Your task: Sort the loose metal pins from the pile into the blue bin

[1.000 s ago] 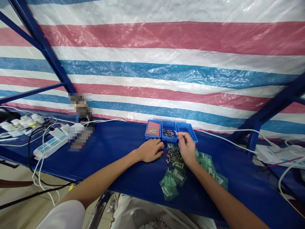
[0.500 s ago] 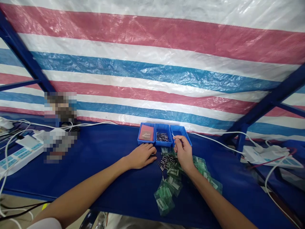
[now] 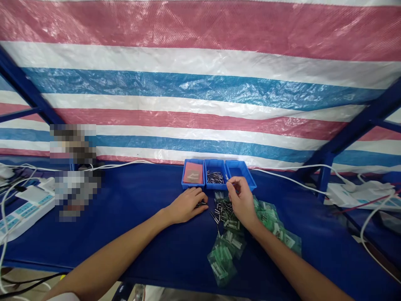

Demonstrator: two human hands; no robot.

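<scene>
My left hand [image 3: 186, 205] rests on the blue table in front of the bins, its fingers curled over a few small dark metal rods [image 3: 201, 204] by the thumb. Between thumb and forefinger, my right hand [image 3: 242, 201] pinches a thin, shiny metal rod [image 3: 227, 177] at the front of the right blue bin [image 3: 240, 171]. Similar rods [image 3: 215, 177] fill the middle blue bin [image 3: 214, 163]. A loose pile of rods [image 3: 223, 211] lies between my hands, partly over green-tinted plastic packets [image 3: 222, 261]. The left blue bin [image 3: 193, 160] contains a pinkish packet [image 3: 192, 171].
More green packets [image 3: 283, 234] lie under and beside my right forearm. Power strips with white cables stand at the left [image 3: 26, 215] and right [image 3: 354, 194]. Behind the table [image 3: 134, 238] hangs a striped plastic sheet [image 3: 200, 119] between blue frame posts.
The view has tilted down and shifted slightly. My right hand keeps its pinch on the rod, which now points more upright at the right bin's edge. My left hand stays nearly still.
</scene>
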